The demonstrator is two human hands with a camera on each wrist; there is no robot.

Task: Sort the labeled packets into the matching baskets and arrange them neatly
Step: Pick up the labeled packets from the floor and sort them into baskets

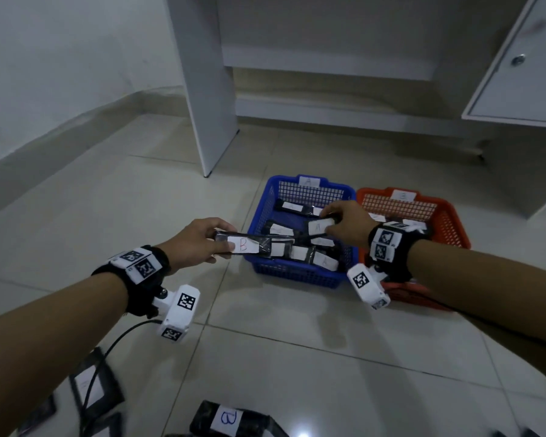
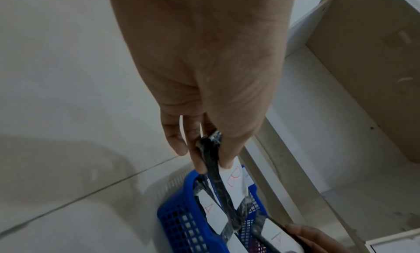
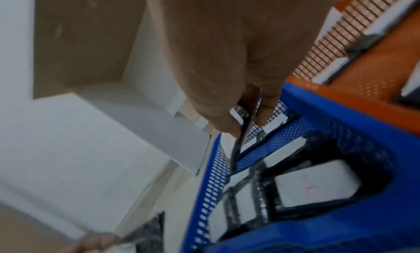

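My left hand (image 1: 202, 241) pinches a black packet labelled B (image 1: 246, 245) by its left end, just left of the blue basket (image 1: 297, 274). The same B packet (image 2: 234, 177) shows edge-on under my thumb in the left wrist view. My right hand (image 1: 344, 225) pinches a black packet labelled A (image 1: 317, 227) over the middle of the blue basket, which is tagged A and holds several A packets. The A packet (image 3: 240, 131) hangs edge-on from my fingers. The orange basket (image 1: 448, 222), tagged B, stands to the right with a few packets in it.
More black packets lie on the tiled floor near me, one labelled B (image 1: 230, 421) and another (image 1: 92, 386) under a black cable. A white desk leg (image 1: 208, 89) stands behind the baskets, and a white cabinet (image 1: 517, 74) at the right.
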